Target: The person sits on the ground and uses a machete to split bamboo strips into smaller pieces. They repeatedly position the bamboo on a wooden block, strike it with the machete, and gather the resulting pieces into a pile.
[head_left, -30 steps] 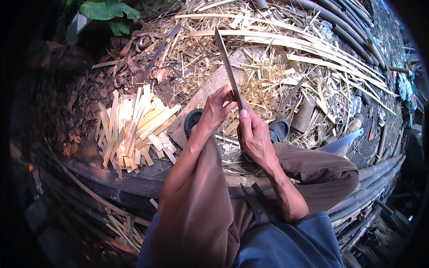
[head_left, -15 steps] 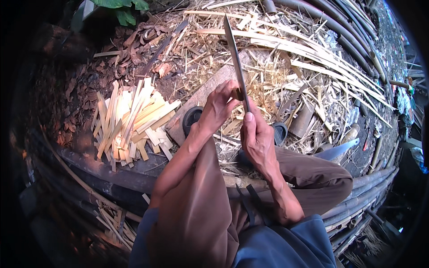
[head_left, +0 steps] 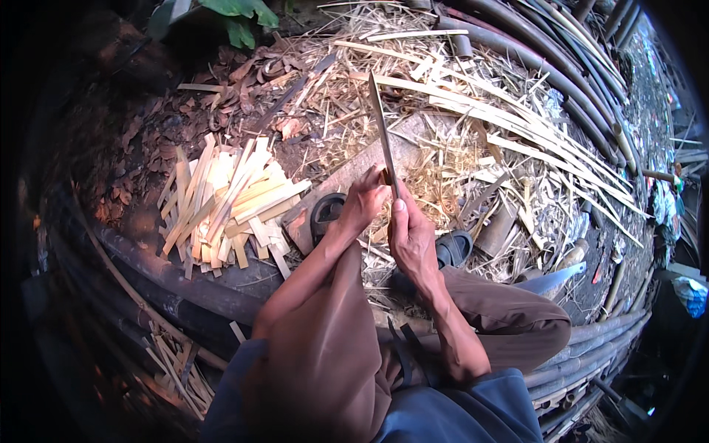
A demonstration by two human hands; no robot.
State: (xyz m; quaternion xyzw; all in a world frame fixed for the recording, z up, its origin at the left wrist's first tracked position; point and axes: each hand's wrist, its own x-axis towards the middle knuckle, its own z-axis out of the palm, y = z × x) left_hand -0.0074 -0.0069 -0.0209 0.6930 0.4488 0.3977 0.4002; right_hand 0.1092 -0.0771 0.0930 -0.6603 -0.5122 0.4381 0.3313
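My right hand [head_left: 415, 238] is wrapped round the handle end of a long knife [head_left: 382, 125], its thumb laid along the base. The narrow blade points up and away from me, seen nearly edge-on. Close beside the lower blade, my left hand [head_left: 366, 198] is closed in a pinch. A small brown piece shows at its fingertips against the blade; its kind is too small to tell. To the left, a heap of short pale split-bamboo strips [head_left: 221, 196] lies on the ground. Under and beyond my hands is a flat board [head_left: 362, 171].
Long pale bamboo strips [head_left: 509, 118] and shavings cover the ground ahead and right. Dark bamboo poles [head_left: 509, 48] lie at the far right; more poles [head_left: 591, 336] run beneath my legs. A saw blade [head_left: 557, 279] rests right of my knee. Dry leaves [head_left: 148, 148] spread left.
The view has shifted slightly, so the surroundings sit a little lower. Both hands and the knife have come slightly nearer to me, with the knife still held against my left fingers.
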